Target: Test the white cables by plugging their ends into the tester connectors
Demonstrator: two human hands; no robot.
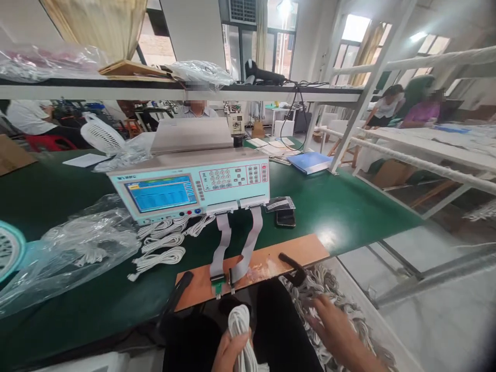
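My left hand is wrapped round a coiled white cable bundle, held upright low in front of my lap. Over at the right, my right hand hangs above a bin of heaped cables, its fingers stretched out and slightly blurred, with nothing visible in them. Just ahead of the left hand, a small green connector board sits at the edge of a wooden board. Two grey ribbon cables run from there up to a cable tester with a lit blue screen.
Several coiled white cables lie before the tester, beside a clear plastic bag. A phone and a blue folder rest on the green table. A shelf crosses above; people work in the background.
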